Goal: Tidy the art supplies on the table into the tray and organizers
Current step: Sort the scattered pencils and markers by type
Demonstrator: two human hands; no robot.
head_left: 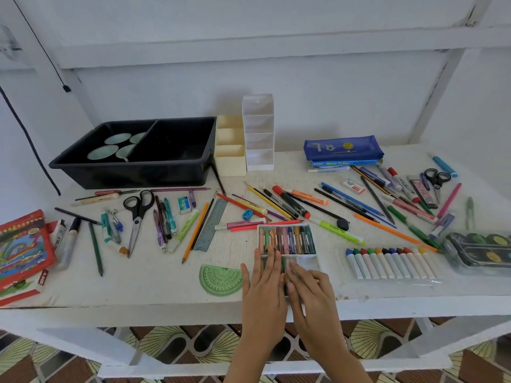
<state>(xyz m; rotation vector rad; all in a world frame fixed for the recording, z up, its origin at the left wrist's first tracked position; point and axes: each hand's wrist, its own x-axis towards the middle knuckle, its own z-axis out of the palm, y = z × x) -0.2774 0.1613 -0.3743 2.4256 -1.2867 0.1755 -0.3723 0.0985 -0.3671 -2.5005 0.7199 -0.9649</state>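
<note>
The black plastic divided tray stands on the tabletop, well beyond the fingers and to their left. The left hand lays straight, close-set fingers on the white cardboard box of coloured crayons. Just beside them, the right hand presses with straight fingers.

We see black two-compartment tray at desk's back left, round discs in its left compartment. Cream organizer and taller white organizer upright just beside tray's right end. Open crayon box at front edge, middle. Pens, pencils, scissors scattered between.
</note>
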